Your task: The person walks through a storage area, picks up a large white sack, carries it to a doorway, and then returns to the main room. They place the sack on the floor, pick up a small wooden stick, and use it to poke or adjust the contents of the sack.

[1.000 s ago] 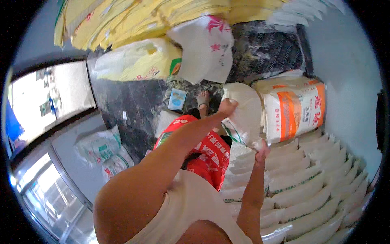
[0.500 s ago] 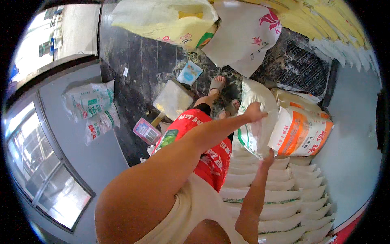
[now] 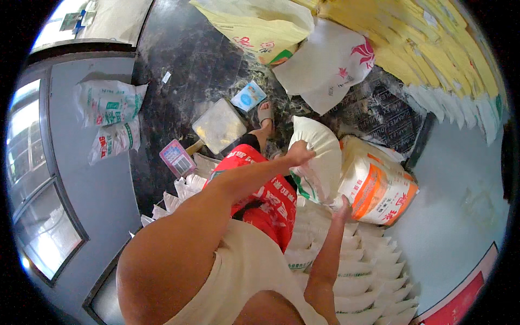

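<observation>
A full white sack with green markings (image 3: 318, 154) stands tilted in front of me, between my legs and an orange-striped white sack (image 3: 379, 187). My left hand (image 3: 300, 154) is closed on its upper left side, bunching the cloth. Lower down, my right hand (image 3: 343, 208) grips the sack's near corner, close to the orange-striped sack. A red printed apron (image 3: 271, 211) covers my lap and legs. The sack's far side and underside are hidden.
Stacked white sacks (image 3: 357, 271) lie below my right arm. Folded yellow sacks (image 3: 401, 38) are piled at the far right. A pale square stool (image 3: 219, 125), a blue packet (image 3: 248, 96) and a pink-framed card (image 3: 177, 158) lie left of my legs. Two sacks (image 3: 111, 103) sit by the left wall.
The whole view has swung, so most things sit further left. Both hands keep their hold on the white sack, which has shifted slightly with them.
</observation>
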Motion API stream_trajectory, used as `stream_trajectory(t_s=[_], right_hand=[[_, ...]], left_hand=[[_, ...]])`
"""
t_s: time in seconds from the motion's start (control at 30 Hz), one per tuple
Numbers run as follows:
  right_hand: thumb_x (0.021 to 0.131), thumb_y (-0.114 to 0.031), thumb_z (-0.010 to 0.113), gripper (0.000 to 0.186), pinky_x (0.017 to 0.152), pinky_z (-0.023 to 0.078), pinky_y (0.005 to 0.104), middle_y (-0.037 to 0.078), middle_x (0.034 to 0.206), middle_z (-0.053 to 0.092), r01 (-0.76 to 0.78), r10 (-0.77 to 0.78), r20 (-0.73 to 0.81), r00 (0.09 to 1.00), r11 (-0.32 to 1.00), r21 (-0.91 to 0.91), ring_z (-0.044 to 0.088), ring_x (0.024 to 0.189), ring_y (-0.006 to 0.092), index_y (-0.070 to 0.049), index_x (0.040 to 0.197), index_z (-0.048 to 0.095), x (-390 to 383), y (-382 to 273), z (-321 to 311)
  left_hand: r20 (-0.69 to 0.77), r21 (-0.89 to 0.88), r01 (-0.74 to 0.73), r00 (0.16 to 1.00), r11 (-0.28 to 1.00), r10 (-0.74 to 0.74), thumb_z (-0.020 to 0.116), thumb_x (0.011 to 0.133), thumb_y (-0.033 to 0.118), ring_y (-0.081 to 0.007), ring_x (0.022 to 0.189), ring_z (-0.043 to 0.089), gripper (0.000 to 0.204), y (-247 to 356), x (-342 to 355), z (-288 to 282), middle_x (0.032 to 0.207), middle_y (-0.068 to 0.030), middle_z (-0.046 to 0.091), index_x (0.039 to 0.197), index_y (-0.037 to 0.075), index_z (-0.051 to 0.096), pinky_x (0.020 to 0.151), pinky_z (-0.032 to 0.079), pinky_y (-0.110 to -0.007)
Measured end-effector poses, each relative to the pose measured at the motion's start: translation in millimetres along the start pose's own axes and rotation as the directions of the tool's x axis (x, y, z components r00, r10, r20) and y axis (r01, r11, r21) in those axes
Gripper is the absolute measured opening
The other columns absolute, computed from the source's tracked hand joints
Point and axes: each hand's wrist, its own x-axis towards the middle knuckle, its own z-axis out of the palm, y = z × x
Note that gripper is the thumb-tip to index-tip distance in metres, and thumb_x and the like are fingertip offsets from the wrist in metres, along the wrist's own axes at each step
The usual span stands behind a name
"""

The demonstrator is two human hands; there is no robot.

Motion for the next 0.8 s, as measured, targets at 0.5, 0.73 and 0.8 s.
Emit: stream_trajectory(t_s=[0.5, 0.73, 0.8], right_hand=[[0.066, -0.002, 0.067, 0.057, 0.079, 0.047, 0.0362, 0.014, 0.109, 0.053, 0.314, -0.256, 0.186, 0.949, 0.833, -0.456, 0.055, 0.092, 0.0259, 0.005, 0.117, 0.043, -110.9, -68.7, 127.8], [0.068, 0.003, 0.063, 0.038, 0.068, 0.049, 0.0313, 0.008, 0.091, 0.058, 0.449, -0.198, 0.587, 0.785, 0.835, -0.319, 0.059, 0.076, 0.0198, 0.003, 0.105, 0.051, -165.4, -91.8, 233.2], [0.068, 0.001, 0.065, 0.035, 0.066, 0.047, 0.0287, 0.008, 0.089, 0.058, 0.589, -0.173, 0.675, 0.717, 0.669, -0.454, 0.057, 0.075, 0.0163, 0.003, 0.100, 0.052, -160.3, -86.7, 265.9]], left_hand=[[-0.291, -0.132, -0.157, 0.950, 0.979, 0.114, 0.056, 0.063, 0.030, -0.0292, 0.060, 0.059, 0.039, 24.8, -10.8, -169.2, 0.063, -0.0212, 0.058, 0.069, -0.009, 0.056, 0.059, 0.045, -0.041], [-0.516, -0.319, -0.330, 0.847, 0.888, 0.128, 0.055, 0.067, 0.025, -0.0170, 0.052, 0.050, 0.028, 35.0, -76.2, -310.0, 0.054, -0.0106, 0.053, 0.064, -0.002, 0.055, 0.051, 0.039, -0.037], [-0.597, -0.345, -0.369, 0.796, 0.863, 0.101, 0.055, 0.067, 0.025, -0.0149, 0.051, 0.047, 0.027, 38.4, -89.5, -342.9, 0.052, -0.0083, 0.051, 0.061, -0.002, 0.053, 0.049, 0.037, -0.036]])
